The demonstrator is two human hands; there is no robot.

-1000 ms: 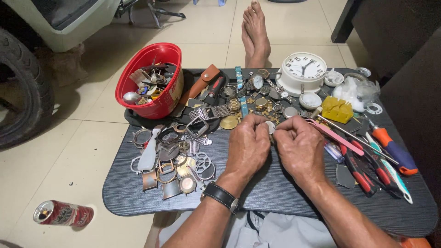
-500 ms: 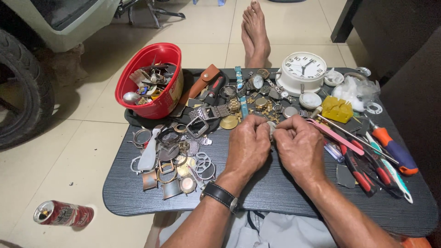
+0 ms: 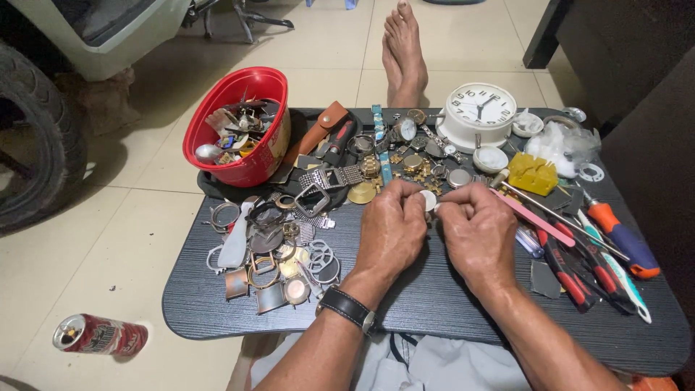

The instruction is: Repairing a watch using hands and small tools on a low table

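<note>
Fingers of both hands are pinching a small round silver-white disc (image 3: 429,200) over the middle of the dark wood-grain desk (image 3: 434,304). The left hand (image 3: 392,230), with a black-strapped wristwatch (image 3: 349,308) on its wrist, is curling around the disc's left edge, while the right hand (image 3: 478,233) is closing on it from the right, fingertips of the two hands touching.

Just beyond the hands, a heap of gold and silver watch cases and bracelet links (image 3: 394,156) is lying on the desk, with a round gold disc (image 3: 362,192) near the left hand. To the left, a scatter of metal rings, bezels and square watch frames (image 3: 279,253) is spreading toward the near left corner. At the far left, a red plastic bowl (image 3: 255,163) filled with mixed metal parts is sitting partly on the desk edge, and a brown leather pouch (image 3: 318,132) is leaning beside it.

At the far right, a white round alarm clock (image 3: 478,114) is standing, with a yellow plastic block (image 3: 533,174) near it and a crumpled clear plastic bag (image 3: 561,145) further right. A long pink stick (image 3: 539,219) is lying just beside the right hand, and red-handled pliers (image 3: 568,271) and an orange-and-blue screwdriver (image 3: 622,239) are lying along the right side.

Bare feet (image 3: 404,51) are resting on the tiled floor beyond the desk, and a red drink can (image 3: 101,334) is lying on the floor at the near left.
</note>
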